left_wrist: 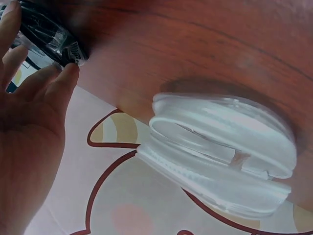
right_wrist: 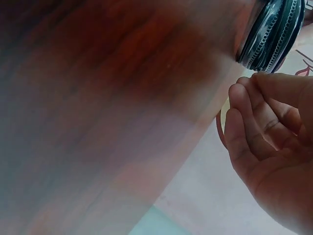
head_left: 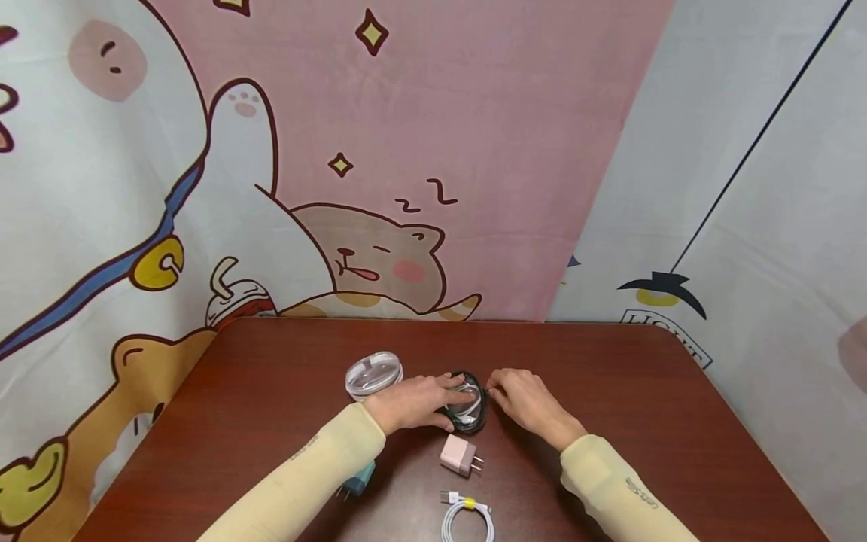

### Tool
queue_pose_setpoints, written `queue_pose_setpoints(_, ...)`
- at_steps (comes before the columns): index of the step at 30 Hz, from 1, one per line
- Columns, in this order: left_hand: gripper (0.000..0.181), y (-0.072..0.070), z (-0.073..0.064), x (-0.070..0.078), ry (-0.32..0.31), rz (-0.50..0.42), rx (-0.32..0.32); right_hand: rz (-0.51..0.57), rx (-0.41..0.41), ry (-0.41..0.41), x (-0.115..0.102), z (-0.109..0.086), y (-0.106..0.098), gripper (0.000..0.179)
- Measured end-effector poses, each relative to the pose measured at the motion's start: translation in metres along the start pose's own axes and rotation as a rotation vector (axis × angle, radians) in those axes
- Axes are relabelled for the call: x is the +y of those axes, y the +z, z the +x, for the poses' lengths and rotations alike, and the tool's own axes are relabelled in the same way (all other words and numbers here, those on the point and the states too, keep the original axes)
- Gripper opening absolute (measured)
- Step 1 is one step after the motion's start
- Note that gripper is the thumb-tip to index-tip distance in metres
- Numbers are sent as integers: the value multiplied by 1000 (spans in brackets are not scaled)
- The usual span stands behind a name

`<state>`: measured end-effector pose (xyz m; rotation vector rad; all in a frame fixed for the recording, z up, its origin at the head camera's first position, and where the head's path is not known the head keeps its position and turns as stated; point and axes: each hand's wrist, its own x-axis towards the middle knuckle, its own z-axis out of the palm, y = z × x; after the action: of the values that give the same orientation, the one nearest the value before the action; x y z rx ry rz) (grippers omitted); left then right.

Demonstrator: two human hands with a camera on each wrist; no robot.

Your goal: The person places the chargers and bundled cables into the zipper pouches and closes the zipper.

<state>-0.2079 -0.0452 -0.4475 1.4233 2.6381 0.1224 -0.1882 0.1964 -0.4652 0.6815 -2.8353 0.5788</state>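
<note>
A round clear zip case with black edging lies on the table, a coiled white cable inside it. My left hand holds this black-edged case, fingers over the top and thumb at its near side. On the opposite side, my right hand pinches at the case's zipper edge with thumb and forefinger. The pull between those fingertips is mostly hidden. Left of my left hand sits a similar white zip case; in the left wrist view that white case has a gap between its two halves.
A pink plug charger lies just in front of the black-edged case. Nearer still is a coiled white USB cable with a yellow tie. A blue-green charger is partly covered by my left sleeve. Behind the brown table hangs a printed cloth.
</note>
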Motion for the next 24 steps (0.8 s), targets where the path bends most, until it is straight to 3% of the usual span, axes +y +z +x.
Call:
queue_pose_setpoints(7, 61, 1, 0, 4, -41, -50, -5, -9, 18, -43, 3, -5, -1, 8)
queue_pose_setpoints(24, 58, 2, -1, 9, -85, -75, 31, 10, 7, -129, -4, -23, -10, 15)
